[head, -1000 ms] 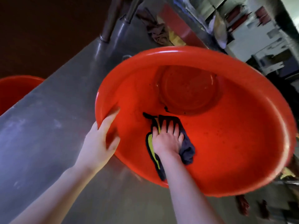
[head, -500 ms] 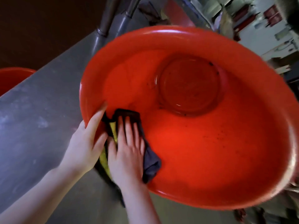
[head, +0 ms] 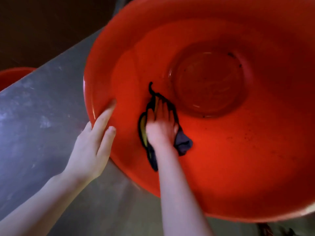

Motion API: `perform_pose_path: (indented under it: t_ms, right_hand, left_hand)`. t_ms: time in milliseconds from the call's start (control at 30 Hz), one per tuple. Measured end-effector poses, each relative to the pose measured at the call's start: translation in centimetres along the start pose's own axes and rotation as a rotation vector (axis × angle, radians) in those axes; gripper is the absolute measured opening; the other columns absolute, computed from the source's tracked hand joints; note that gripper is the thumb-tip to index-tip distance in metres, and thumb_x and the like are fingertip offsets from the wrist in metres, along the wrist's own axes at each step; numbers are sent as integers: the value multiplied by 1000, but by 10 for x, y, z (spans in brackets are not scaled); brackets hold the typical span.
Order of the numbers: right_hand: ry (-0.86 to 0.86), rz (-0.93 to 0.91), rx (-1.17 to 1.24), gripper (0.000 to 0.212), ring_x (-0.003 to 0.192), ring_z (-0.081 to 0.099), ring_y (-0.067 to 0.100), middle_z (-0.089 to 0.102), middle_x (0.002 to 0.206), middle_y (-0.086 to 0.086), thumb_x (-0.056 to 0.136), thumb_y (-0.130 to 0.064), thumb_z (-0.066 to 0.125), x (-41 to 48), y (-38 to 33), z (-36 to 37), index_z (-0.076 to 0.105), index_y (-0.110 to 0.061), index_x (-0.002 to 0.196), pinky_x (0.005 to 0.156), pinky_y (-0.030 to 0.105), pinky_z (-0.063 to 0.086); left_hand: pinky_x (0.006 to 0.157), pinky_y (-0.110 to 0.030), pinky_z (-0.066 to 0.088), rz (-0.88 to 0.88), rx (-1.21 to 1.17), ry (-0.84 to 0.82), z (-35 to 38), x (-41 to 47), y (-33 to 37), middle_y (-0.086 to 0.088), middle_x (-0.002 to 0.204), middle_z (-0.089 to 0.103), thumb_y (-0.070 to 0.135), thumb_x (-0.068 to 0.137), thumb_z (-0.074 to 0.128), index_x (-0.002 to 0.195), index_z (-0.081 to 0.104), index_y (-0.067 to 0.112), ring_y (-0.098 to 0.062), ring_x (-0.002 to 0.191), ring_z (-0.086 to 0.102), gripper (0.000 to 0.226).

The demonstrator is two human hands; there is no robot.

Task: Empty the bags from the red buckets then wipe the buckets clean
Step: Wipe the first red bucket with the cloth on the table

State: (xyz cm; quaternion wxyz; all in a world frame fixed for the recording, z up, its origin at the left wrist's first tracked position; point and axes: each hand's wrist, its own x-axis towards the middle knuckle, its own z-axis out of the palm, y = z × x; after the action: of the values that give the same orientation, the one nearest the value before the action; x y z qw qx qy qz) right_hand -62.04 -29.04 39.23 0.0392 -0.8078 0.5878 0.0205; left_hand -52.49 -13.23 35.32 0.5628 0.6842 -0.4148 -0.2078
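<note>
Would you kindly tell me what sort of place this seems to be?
Likely a commercial kitchen or wash-up area, though little shows: a steel counter, a large red bucket being wiped with a cloth, and a second red bucket beyond.

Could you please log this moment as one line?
step: wiping | left hand: grips bucket rim | right hand: presses cloth inside

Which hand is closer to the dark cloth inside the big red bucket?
Right. The right hand presses flat on the cloth inside the red bucket. The left hand grips the rim, off to the side and not touching the cloth.
</note>
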Motion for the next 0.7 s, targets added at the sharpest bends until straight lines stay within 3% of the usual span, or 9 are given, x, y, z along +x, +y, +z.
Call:
perform_pose_path:
  t_ms: [67,133,233,333,433,500,567,700]
  right_hand:
    - [28,-176,76,59,150,9,15,8,163,-11,101,-51,25,-52,-15,8,9,-34,155,121,39,13]
    - [52,-287,124,61,150,12,17,11,163,-12,99,-53,25,-100,-29,15,13,-33,155,118,40,15]
    - [60,-255,137,61,149,13,16,11,162,-13,97,-56,20,-96,-31,17,13,-36,154,118,40,17]
    - [54,-55,93,56,149,11,14,11,163,-10,102,-51,19,-25,-20,11,10,-35,155,119,36,14]
    - [-62,102,152,54,149,16,18,14,163,-6,104,-47,20,46,-8,-4,12,-32,155,120,37,13]
    - [-148,143,192,55,149,14,19,12,163,-7,104,-49,20,68,-5,-7,11,-32,155,120,39,11]
    - [-113,118,147,55,149,14,18,12,163,-8,104,-47,22,58,-10,-5,11,-32,156,119,39,12]
    - [42,-156,96,58,149,14,16,10,163,-10,102,-49,26,-39,-24,8,10,-34,155,119,40,17]
  left_hand:
    - [104,-8,26,-6,-4,9,-2,0,3,56,134,19,56,99,23,143,18,63,17,125,29,45]
    - [100,4,16,-42,-2,14,-4,1,5,52,137,19,54,97,24,142,17,64,16,126,27,47]
    - [98,6,14,-72,-5,9,-4,3,9,44,139,23,54,96,25,140,16,67,17,126,26,47]
    - [98,4,18,-49,-15,14,-5,2,7,57,132,22,56,97,26,140,19,66,32,121,21,44]
    - [100,-14,26,-44,-33,16,-2,3,5,58,133,20,60,97,25,142,16,65,33,118,22,47]
    - [97,-19,28,-47,-40,13,0,4,6,60,130,20,58,97,26,143,15,64,32,115,26,48]
    - [97,-14,28,-57,-39,15,1,5,7,61,128,21,58,97,26,144,16,63,28,115,29,48]
    - [96,5,19,-56,-27,22,-2,4,5,50,135,28,55,98,26,145,20,59,25,120,30,47]
